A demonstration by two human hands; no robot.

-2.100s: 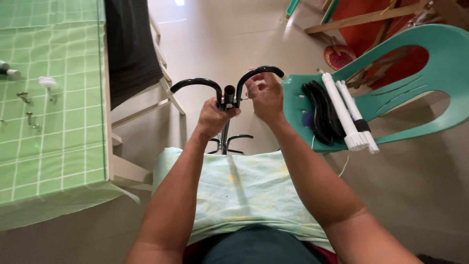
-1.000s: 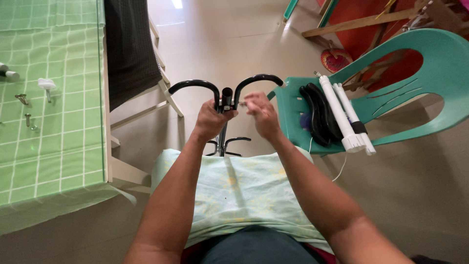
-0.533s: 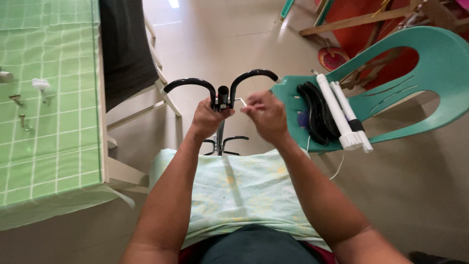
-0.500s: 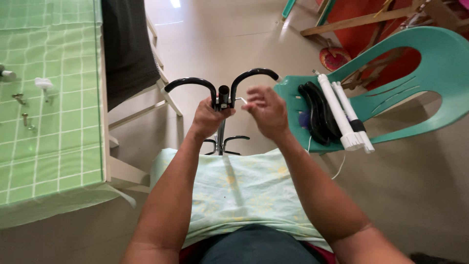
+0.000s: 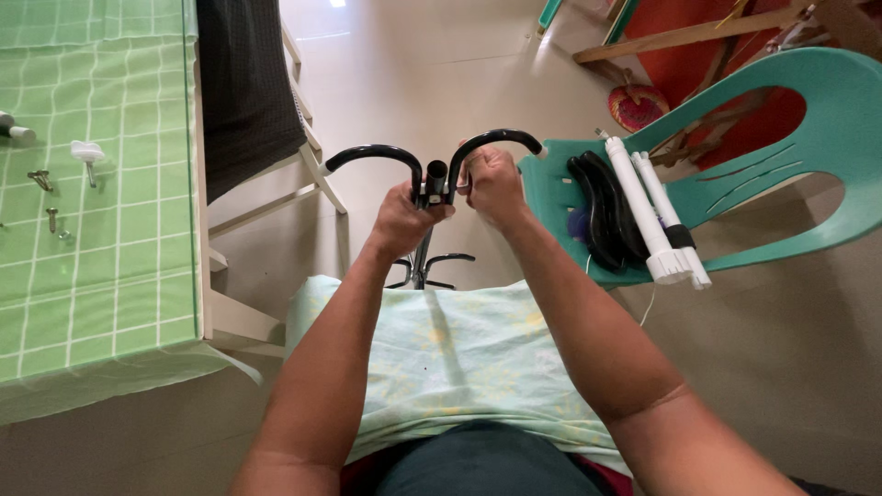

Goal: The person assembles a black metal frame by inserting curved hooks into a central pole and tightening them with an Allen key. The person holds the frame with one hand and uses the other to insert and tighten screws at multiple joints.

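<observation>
Gripping the black stand [image 5: 428, 197] at its hub above the lap, left hand [image 5: 404, 219] closed round the post, right hand [image 5: 494, 184] pinching the curved arm [image 5: 491, 142], apparently mid-fitting; seating it likely needs steady alignment.

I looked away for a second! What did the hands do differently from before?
The right hand came off the curved black bar it gripped two seconds ago, dropped back a little, then moved in again to the black centre post. The left hand stayed clamped at the post. The green chair and its tubes did not move.
</observation>
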